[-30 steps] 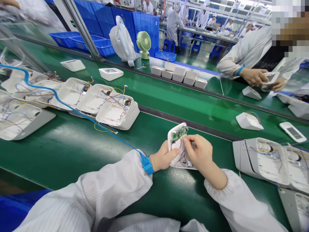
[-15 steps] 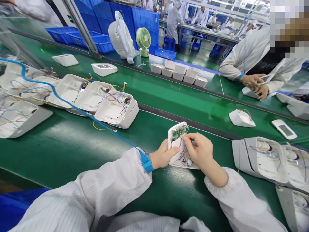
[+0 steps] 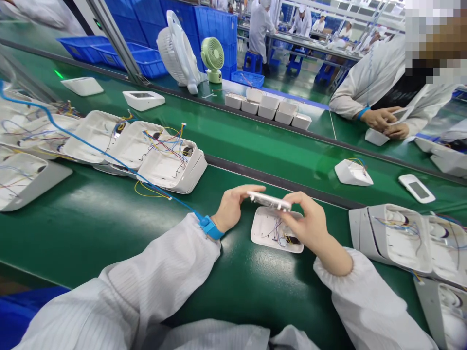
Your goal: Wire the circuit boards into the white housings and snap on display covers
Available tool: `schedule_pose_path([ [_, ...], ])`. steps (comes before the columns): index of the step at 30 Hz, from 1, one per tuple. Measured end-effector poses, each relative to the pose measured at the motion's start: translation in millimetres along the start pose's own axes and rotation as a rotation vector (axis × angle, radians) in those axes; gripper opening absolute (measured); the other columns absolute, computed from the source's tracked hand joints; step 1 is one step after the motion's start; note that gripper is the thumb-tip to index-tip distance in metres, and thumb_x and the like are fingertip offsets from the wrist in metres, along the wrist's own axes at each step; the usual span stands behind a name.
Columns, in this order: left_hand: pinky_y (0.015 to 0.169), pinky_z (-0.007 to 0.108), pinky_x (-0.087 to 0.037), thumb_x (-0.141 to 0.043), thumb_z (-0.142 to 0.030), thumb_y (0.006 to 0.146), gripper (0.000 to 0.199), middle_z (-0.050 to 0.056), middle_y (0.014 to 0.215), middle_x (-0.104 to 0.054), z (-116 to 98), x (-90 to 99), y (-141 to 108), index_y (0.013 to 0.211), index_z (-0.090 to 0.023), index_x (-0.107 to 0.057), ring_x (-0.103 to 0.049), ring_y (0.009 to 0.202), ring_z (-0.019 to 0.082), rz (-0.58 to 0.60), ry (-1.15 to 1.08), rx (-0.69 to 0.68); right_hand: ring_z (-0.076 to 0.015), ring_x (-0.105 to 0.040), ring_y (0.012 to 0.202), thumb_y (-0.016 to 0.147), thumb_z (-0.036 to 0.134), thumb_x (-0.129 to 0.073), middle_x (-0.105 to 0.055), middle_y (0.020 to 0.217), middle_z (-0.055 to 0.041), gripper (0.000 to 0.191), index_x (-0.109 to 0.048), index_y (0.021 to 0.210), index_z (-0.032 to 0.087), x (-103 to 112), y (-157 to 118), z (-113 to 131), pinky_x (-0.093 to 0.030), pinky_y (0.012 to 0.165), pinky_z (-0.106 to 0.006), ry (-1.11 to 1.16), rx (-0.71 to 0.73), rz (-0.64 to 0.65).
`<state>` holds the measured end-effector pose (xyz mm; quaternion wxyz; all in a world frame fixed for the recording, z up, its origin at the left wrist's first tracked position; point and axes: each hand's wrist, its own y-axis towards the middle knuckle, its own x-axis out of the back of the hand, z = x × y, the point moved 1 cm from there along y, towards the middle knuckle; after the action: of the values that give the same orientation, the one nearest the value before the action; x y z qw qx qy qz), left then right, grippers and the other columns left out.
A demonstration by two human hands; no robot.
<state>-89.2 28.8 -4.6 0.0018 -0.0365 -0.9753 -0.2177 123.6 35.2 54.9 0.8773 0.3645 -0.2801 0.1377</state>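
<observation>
A white panel [image 3: 269,200] is held nearly flat, edge towards me, above an open white housing [image 3: 263,228] on the green work surface. My right hand [image 3: 309,221] pinches the panel's right end between thumb and fingers. At its left end is my left hand [image 3: 233,206], wearing a blue wrist strap [image 3: 210,227], its fingers closed round the panel's corner. Thin coloured wires and a small silvery part lie inside the housing. The panel's broad faces are mostly hidden by its tilt.
Open white housings with wires lie stacked at left [image 3: 171,167] and right [image 3: 404,238]. Beyond a dark rail [image 3: 237,169], white units ride a green belt [image 3: 306,155]. Two fans [image 3: 212,56] stand across it. A co-worker's hands [image 3: 386,124] hold a white part at upper right.
The panel has turned from upright, with its green circuit board showing, to nearly flat. My right hand has left the board's wires and now grips the panel's edge. Units on the belt have shifted left.
</observation>
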Motion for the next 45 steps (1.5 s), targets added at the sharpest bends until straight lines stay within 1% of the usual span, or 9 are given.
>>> schedule_pose_path([
  [3, 0.108, 0.049, -0.039, -0.024, -0.070, 0.092, 0.074, 0.014, 0.128, -0.064, -4.2, -3.5, 1.8, 0.122, -0.016, -0.065, -0.057, 0.121, 0.029, 0.028, 0.118, -0.036, -0.0175, -0.063, 0.085, 0.087, 0.005, -0.050, -0.069, 0.087, -0.0030, 0.019, -0.059, 0.085, 0.021, -1.6, -1.1, 7.4, -0.048, 0.076, -0.034, -0.159, 0.294, 0.046],
  [6, 0.110, 0.054, -0.036, -0.060, -0.075, 0.072, 0.089, 0.017, 0.139, -0.054, -8.9, -15.1, -1.8, 0.140, -0.018, -0.048, -0.050, 0.127, 0.034, 0.229, 0.282, -0.061, -0.0186, -0.061, 0.086, 0.092, 0.007, -0.047, -0.069, 0.085, -0.0038, 0.020, -0.059, 0.081, 0.019, -7.6, -2.5, 11.2, -0.043, 0.076, -0.035, -0.386, 0.473, 0.200],
  [9, 0.110, 0.056, -0.035, -0.078, -0.054, 0.065, 0.110, 0.018, 0.146, -0.043, -11.0, -24.0, -6.8, 0.153, -0.021, -0.021, -0.043, 0.131, 0.035, 0.311, 0.423, 0.002, -0.0188, -0.060, 0.090, 0.095, 0.011, -0.047, -0.069, 0.086, -0.0035, 0.020, -0.061, 0.082, 0.019, -7.9, -1.3, 12.8, -0.042, 0.079, -0.036, -0.453, 0.552, 0.297],
  [13, 0.115, 0.059, -0.027, -0.070, -0.039, 0.075, 0.104, 0.017, 0.154, -0.029, -8.0, -24.6, -9.1, 0.155, -0.023, -0.005, -0.033, 0.139, 0.035, 0.264, 0.331, -0.083, -0.0243, -0.057, 0.110, 0.094, 0.021, -0.057, -0.067, 0.110, -0.0099, 0.014, -0.062, 0.106, 0.019, 10.9, 7.7, 11.4, -0.044, 0.091, -0.040, -0.386, 0.379, 0.095],
  [15, 0.117, 0.060, -0.022, -0.064, -0.044, 0.078, 0.099, 0.016, 0.157, -0.022, -4.4, -22.9, -9.4, 0.155, -0.024, -0.005, -0.029, 0.141, 0.037, 0.240, 0.196, -0.156, -0.0227, -0.061, 0.101, 0.093, 0.027, -0.060, -0.068, 0.104, -0.0094, 0.015, -0.063, 0.105, 0.019, 19.4, 11.0, 9.8, -0.048, 0.084, -0.036, -0.364, 0.205, 0.046],
  [20, 0.112, 0.057, -0.034, -0.054, -0.054, 0.086, 0.085, 0.015, 0.154, -0.029, 3.9, -25.6, -13.9, 0.155, -0.026, -0.012, -0.040, 0.134, 0.035, 0.307, -0.065, -0.196, -0.0203, -0.063, 0.075, 0.089, 0.018, -0.058, -0.065, 0.083, -0.0058, 0.012, -0.069, 0.084, 0.019, 3.7, 4.3, 12.3, -0.041, 0.058, -0.030, -0.703, -0.131, 0.631],
  [23, 0.110, 0.056, -0.038, -0.054, -0.058, 0.086, 0.085, 0.015, 0.151, -0.032, 6.0, -28.4, -16.9, 0.154, -0.026, -0.017, -0.043, 0.132, 0.035, 0.337, -0.112, -0.174, -0.0239, -0.063, 0.081, 0.083, 0.012, -0.059, -0.065, 0.090, -0.0103, 0.014, -0.069, 0.091, 0.016, -11.9, -0.6, 15.4, -0.041, 0.058, -0.032, -0.856, -0.156, 0.752],
  [39, 0.114, 0.054, -0.033, -0.056, -0.058, 0.083, 0.088, 0.016, 0.150, -0.033, 2.0, -26.3, -16.0, 0.154, -0.025, -0.017, -0.039, 0.136, 0.036, 0.352, -0.098, -0.171, -0.0150, -0.062, 0.075, 0.094, 0.026, -0.059, -0.065, 0.087, -0.0028, 0.014, -0.070, 0.087, 0.020, -23.2, -10.2, -15.5, -0.043, 0.064, -0.026, -0.355, -0.106, 0.328],
  [45, 0.113, 0.054, -0.035, -0.056, -0.057, 0.084, 0.089, 0.016, 0.149, -0.035, 3.8, -26.1, -16.0, 0.155, -0.024, -0.014, -0.041, 0.134, 0.035, 0.355, -0.094, -0.156, -0.0151, -0.063, 0.078, 0.092, 0.025, -0.062, -0.066, 0.087, -0.0032, 0.011, -0.070, 0.088, 0.020, -20.7, -10.6, -16.9, -0.046, 0.069, -0.026, -0.251, -0.107, 0.281],
])
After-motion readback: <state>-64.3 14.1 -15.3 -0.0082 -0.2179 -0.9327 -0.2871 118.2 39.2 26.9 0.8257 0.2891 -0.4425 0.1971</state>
